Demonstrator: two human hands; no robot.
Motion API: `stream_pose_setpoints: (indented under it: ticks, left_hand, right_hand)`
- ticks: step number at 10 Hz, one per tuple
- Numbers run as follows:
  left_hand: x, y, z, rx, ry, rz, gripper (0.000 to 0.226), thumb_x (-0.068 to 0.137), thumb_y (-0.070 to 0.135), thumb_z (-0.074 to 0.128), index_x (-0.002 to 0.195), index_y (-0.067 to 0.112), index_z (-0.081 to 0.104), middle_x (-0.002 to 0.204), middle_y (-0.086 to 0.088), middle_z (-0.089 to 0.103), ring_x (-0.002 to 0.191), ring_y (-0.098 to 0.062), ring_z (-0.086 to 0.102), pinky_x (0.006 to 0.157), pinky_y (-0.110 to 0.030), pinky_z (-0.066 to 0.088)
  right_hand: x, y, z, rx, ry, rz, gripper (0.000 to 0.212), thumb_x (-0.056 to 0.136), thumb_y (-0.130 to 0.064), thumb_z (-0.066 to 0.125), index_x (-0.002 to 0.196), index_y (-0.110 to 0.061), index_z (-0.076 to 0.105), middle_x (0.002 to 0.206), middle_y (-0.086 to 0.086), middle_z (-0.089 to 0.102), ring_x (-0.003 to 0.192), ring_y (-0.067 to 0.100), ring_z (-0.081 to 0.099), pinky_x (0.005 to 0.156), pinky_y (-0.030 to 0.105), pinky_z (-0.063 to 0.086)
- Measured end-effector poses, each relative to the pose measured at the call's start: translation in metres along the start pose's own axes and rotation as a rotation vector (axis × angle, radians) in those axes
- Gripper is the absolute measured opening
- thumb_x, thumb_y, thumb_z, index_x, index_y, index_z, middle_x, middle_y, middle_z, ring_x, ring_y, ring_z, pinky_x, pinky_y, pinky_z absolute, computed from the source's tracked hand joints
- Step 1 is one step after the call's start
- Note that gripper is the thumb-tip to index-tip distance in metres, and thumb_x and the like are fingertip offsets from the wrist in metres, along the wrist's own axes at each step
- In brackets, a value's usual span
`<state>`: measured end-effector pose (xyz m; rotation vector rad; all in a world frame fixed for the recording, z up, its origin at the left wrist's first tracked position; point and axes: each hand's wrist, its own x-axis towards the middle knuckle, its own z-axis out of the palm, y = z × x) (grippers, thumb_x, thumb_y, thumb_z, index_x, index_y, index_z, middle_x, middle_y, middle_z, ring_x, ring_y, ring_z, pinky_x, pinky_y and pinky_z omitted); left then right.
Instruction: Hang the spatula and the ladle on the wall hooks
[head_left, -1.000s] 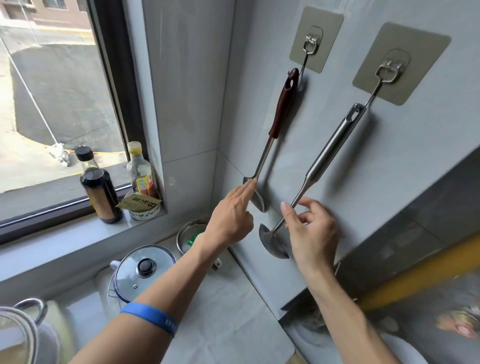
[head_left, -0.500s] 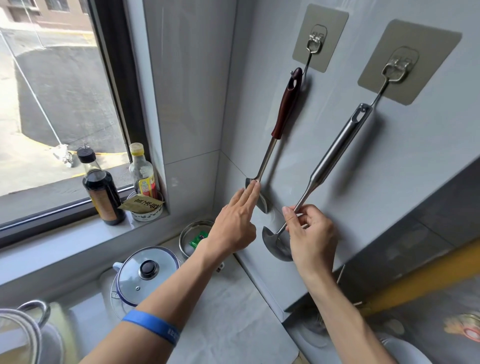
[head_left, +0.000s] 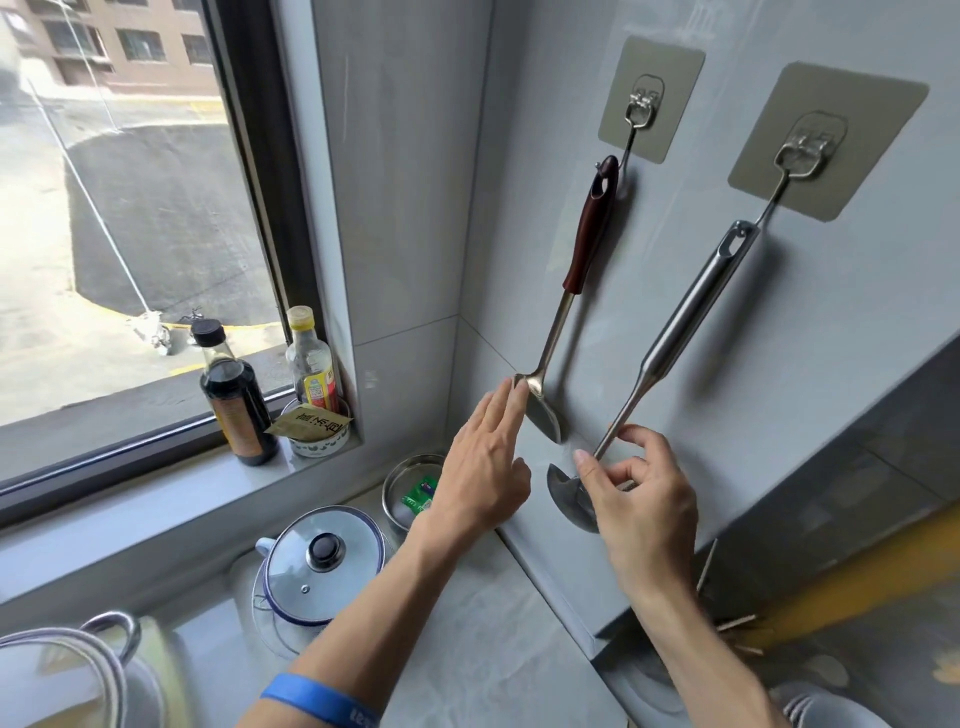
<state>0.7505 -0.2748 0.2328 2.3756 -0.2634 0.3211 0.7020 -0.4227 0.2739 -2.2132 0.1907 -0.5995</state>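
Note:
The spatula (head_left: 589, 234), with a dark red-brown handle and steel head, hangs from the left wall hook (head_left: 641, 111). A steel ladle (head_left: 685, 317) hangs from the right wall hook (head_left: 802, 156), slanting down to the left. My left hand (head_left: 478, 473) is flat with fingers extended, and its fingertips touch the spatula's head. My right hand (head_left: 644, 509) pinches the ladle's thin shaft just above the bowl, between thumb and index finger. It partly hides the bowl.
On the windowsill stand a dark sauce bottle (head_left: 234, 400), a yellow-capped bottle (head_left: 311, 364) and a small bowl holding a packet (head_left: 319, 434). Below my arms on the counter are a glass-lidded pot (head_left: 322, 561) and a steel bowl (head_left: 410, 493). Chopsticks (head_left: 737, 621) stick out at lower right.
Both utensils stay hanging on their hooks. My left fingertips have stayed at the spatula head and my right hand at the ladle shaft. Only the view has shifted slightly.

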Motion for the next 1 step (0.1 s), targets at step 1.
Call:
stream_pose_setpoints:
  ticks: [1]
  left_hand:
    - [-0.0214, -0.0086, 0.0000, -0.078, 0.074, -0.060, 0.088, 0.075, 0.004, 0.055, 0.150, 0.020, 0.012, 0.160, -0.006, 0.017, 0.148, -0.017, 0.012, 0.122, -0.037, 0.020]
  right_hand:
    - [-0.0220, 0.0059, -0.0038, 0.019, 0.032, 0.050, 0.049, 0.077, -0.037, 0.078, 0.117, -0.027, 0.053, 0.064, -0.014, 0.068, 0.062, 0.001, 0.063, 0.060, 0.030, 0.048]
